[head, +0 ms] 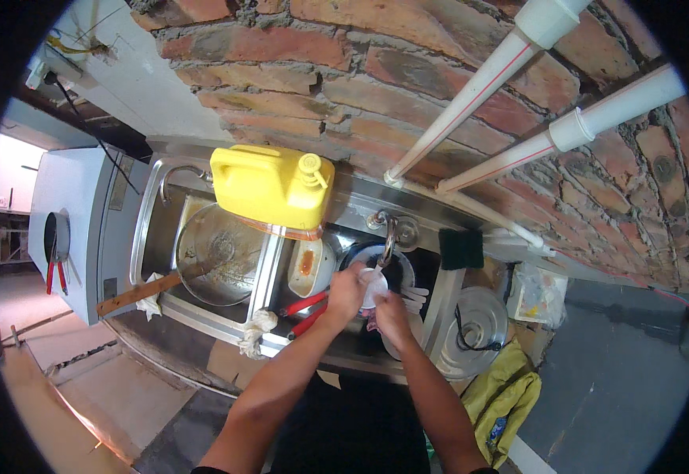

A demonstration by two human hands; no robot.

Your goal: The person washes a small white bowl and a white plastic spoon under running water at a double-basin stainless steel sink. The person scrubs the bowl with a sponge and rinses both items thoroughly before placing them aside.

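Note:
Under the curved metal faucet (pixel 389 237), a small white bowl (pixel 374 284) is tilted over the right sink basin. My left hand (pixel 346 291) grips the bowl's left side. My right hand (pixel 391 313) holds its right lower edge, with the fingertips partly hidden. A pinkish-purple item, perhaps a cloth, shows just below the bowl. Behind the bowl stands a round vessel (pixel 407 268) with a pale rim. White spoon-like handles (pixel 416 296) stick out right of my right hand. A white dish (pixel 305 269) with orange-brown residue lies to the left, near red handles (pixel 304 303).
A yellow plastic jug (pixel 267 183) stands on the sink divider's back. The left basin holds a large wok (pixel 220 260) with a wooden handle. A dark green scouring pad (pixel 461 249) and a metal lid (pixel 479 338) lie to the right. White pipes (pixel 468 89) run down the brick wall.

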